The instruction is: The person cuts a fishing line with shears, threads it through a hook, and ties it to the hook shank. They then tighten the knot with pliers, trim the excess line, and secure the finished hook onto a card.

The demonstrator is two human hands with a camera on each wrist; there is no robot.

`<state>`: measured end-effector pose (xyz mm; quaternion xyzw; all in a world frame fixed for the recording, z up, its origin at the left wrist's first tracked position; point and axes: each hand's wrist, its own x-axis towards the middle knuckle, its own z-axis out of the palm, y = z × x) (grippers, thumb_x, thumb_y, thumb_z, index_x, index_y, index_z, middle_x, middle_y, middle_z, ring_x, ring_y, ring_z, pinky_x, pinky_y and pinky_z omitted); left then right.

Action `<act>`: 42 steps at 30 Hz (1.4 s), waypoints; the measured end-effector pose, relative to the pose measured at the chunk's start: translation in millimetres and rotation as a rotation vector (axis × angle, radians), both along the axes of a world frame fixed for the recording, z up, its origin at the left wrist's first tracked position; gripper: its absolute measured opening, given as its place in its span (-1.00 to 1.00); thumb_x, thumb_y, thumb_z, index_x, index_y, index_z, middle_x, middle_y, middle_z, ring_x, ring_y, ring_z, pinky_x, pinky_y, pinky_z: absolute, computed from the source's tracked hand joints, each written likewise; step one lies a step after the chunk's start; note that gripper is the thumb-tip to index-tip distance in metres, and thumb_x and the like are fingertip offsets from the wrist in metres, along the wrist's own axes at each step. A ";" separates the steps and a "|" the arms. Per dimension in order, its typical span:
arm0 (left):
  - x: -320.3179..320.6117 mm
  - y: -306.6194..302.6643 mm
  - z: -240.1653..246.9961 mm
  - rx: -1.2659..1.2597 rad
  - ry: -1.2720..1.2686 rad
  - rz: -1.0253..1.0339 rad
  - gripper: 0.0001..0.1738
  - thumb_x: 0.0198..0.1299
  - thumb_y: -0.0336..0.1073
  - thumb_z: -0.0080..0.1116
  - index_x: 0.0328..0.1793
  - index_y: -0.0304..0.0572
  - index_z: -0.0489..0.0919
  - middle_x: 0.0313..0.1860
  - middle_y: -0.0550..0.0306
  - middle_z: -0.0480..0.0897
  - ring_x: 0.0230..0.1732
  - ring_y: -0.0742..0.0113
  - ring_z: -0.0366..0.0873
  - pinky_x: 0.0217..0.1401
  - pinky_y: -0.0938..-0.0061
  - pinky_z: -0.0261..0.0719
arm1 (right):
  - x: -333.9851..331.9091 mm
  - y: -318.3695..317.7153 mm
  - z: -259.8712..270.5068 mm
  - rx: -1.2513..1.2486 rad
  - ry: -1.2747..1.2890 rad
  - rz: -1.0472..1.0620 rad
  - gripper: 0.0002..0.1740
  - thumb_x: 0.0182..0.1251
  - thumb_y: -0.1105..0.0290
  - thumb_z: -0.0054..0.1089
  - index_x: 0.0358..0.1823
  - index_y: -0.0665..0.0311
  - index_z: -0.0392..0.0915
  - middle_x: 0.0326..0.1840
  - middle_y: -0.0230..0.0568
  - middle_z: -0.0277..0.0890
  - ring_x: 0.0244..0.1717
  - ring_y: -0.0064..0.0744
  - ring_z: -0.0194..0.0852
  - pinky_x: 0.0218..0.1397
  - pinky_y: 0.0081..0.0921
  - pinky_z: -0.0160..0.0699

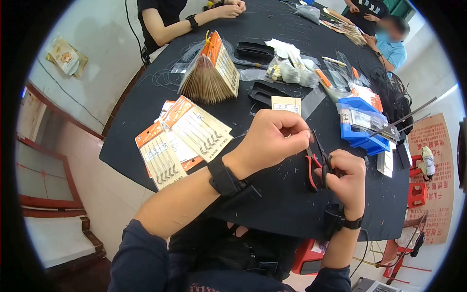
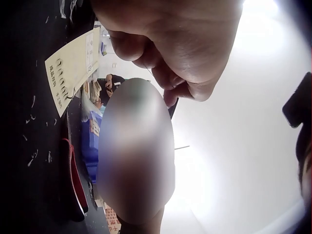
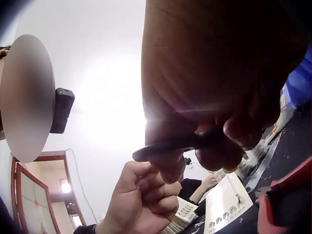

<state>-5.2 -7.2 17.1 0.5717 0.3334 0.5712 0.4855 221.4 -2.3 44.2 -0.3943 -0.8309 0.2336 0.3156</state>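
Note:
Black scissors are gripped in my right hand, their blades pointing up at the fingertips of my left hand. The left thumb and forefinger pinch something too small to make out; a thin line shows by those fingers in the left wrist view. Red-handled pliers lie on the table beside the scissors. Beyond the left hand is a card, which carries several hooks in the left wrist view. More hook cards lie spread left of my left forearm.
A fanned stack of cards stands at the back left. Black trays and plastic bags lie behind. At the right is a blue bin holding packets. Clippings dot the black tablecloth. Other people sit across the table.

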 end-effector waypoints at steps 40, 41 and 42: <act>5.5 0.3 -6.0 -0.053 0.152 -0.291 -0.91 0.11 -0.48 0.21 -0.42 -0.33 0.65 -0.50 0.32 0.62 -0.42 0.70 0.48 -0.37 0.70 0.43 | -14.0 -1.8 -17.1 0.174 0.393 0.119 -0.64 -0.02 0.48 0.59 -0.31 0.22 0.50 -0.22 -0.12 0.73 0.07 -0.17 0.63 -0.01 -0.42 0.62; 5.5 0.4 -6.1 -0.057 0.154 -0.293 -0.91 0.10 -0.48 0.21 -0.42 -0.33 0.65 -0.50 0.32 0.62 -0.42 0.70 0.48 -0.38 0.70 0.43 | -14.2 -2.1 -16.8 0.167 0.398 0.113 -0.66 -0.02 0.50 0.58 -0.32 0.22 0.50 -0.23 -0.13 0.74 0.06 -0.17 0.63 -0.03 -0.44 0.62; 5.4 0.5 -6.2 -0.061 0.155 -0.295 -0.91 0.10 -0.47 0.21 -0.42 -0.33 0.65 -0.50 0.32 0.62 -0.43 0.70 0.47 -0.38 0.70 0.42 | -14.3 -2.1 -16.2 0.172 0.392 0.112 -0.66 -0.02 0.51 0.58 -0.33 0.22 0.50 -0.25 -0.14 0.74 0.05 -0.17 0.64 -0.03 -0.43 0.62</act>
